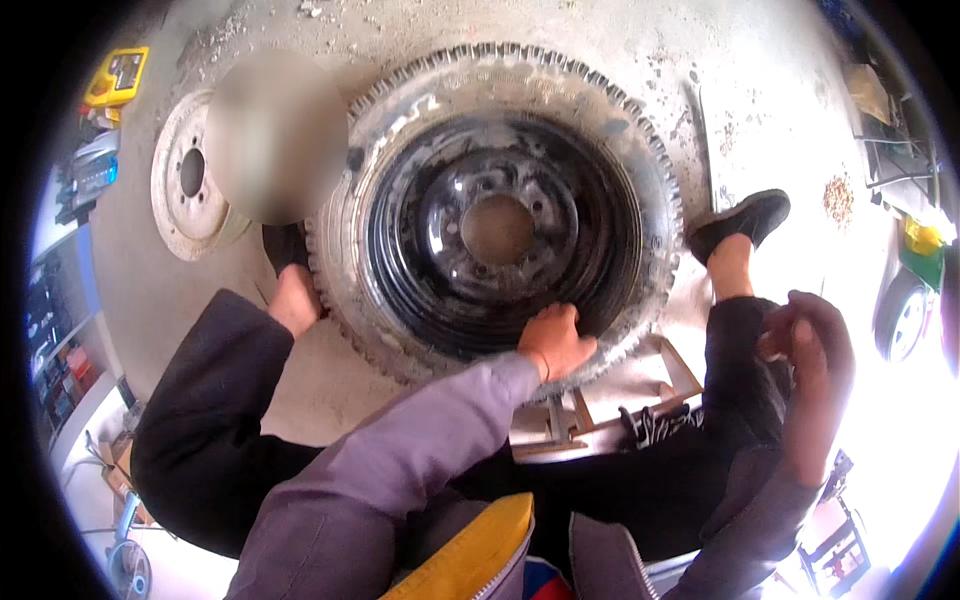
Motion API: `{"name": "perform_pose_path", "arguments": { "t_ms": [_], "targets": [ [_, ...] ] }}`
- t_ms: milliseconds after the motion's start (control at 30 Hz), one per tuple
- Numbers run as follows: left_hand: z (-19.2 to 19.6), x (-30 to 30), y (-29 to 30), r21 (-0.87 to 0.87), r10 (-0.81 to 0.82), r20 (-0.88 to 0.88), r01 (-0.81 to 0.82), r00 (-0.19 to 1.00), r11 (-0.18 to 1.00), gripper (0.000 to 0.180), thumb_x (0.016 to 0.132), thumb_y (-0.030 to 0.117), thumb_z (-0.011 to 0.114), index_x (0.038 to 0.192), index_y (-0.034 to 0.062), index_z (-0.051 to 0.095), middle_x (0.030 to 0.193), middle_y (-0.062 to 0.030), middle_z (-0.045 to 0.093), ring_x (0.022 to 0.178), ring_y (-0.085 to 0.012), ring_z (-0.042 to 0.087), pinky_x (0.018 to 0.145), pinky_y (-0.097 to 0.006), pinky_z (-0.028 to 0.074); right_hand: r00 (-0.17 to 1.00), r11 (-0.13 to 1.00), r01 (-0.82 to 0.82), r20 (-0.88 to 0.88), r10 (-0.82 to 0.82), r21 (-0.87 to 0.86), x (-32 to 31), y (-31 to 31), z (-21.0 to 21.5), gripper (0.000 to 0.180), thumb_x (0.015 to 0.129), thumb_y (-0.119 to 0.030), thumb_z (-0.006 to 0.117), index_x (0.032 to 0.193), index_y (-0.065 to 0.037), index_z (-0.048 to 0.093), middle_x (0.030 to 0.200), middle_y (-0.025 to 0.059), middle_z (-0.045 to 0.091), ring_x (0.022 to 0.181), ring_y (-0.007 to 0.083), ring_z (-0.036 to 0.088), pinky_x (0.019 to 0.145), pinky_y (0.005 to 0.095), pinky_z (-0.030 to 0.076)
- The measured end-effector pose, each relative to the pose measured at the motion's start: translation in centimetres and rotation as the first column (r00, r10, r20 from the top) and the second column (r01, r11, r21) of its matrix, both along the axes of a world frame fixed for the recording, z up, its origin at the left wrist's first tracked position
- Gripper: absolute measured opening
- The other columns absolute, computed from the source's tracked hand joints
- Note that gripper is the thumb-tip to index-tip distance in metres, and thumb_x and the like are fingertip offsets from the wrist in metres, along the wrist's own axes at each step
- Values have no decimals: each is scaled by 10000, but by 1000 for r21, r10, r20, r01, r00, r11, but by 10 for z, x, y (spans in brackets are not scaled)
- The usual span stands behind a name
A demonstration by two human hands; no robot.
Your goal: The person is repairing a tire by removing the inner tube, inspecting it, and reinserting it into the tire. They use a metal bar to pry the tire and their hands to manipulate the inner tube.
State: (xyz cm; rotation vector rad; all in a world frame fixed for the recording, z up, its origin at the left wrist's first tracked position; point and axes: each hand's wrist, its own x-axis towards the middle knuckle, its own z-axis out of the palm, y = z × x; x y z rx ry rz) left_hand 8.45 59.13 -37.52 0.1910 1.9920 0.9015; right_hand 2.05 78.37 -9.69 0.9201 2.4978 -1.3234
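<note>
A large knobbly tyre [395, 115] lies flat on the floor in front of me, with a glossy black steel wheel rim [455, 205] inside it. The rim has a round centre hole and bolt holes around it. My left hand [555, 340] reaches across my body to the near right part of the tyre. Its fingers are bent over the tyre's inner edge beside the rim, and their tips are partly hidden. Raised above my right knee, my right hand [812, 350] is slightly blurred. Its fingers are loosely bent and apart, with nothing visible in them.
My feet flank the tyre. A dusty pale wheel rim [172, 205] lies to the left, beside a blurred round patch. Under the tyre's near right side is a wooden frame [570, 425]. Another wheel [905, 318] stands far right; a yellow case [117, 78] is far left.
</note>
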Motion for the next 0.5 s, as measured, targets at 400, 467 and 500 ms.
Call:
{"name": "perform_pose_path", "arguments": {
  "t_ms": [400,467,500],
  "targets": [
    [-2,-140,-33,123,80,-257,-50,963,991,390,836,99,595,1156,-95,485,974,-264,648,914,-384,662,817,-414,544,954,958,-262,118,275,-118,-9,-36,19,257,829,-42,682,1056,48,602,909,122,647,770,188,636,723,292,500],
    [-21,-196,-74,296,610,336,-695,718,655,324,874,48,541,1155,-95,463,1019,-239,637,997,-356,642,882,-427,536,894,884,-438,24,448,-162,-5,-41,14,312,795,-40,730,1069,51,614,907,153,650,749,236,666,677,325,532],
    [-37,-217,-85,245,710,560,-904,427,350,297,890,25,515,1154,-95,451,1044,-230,629,1040,-346,629,923,-440,528,875,862,-475,14,485,-178,-4,-46,11,319,793,-53,738,1071,47,619,911,157,654,748,246,674,667,334,539]
  ]
}}
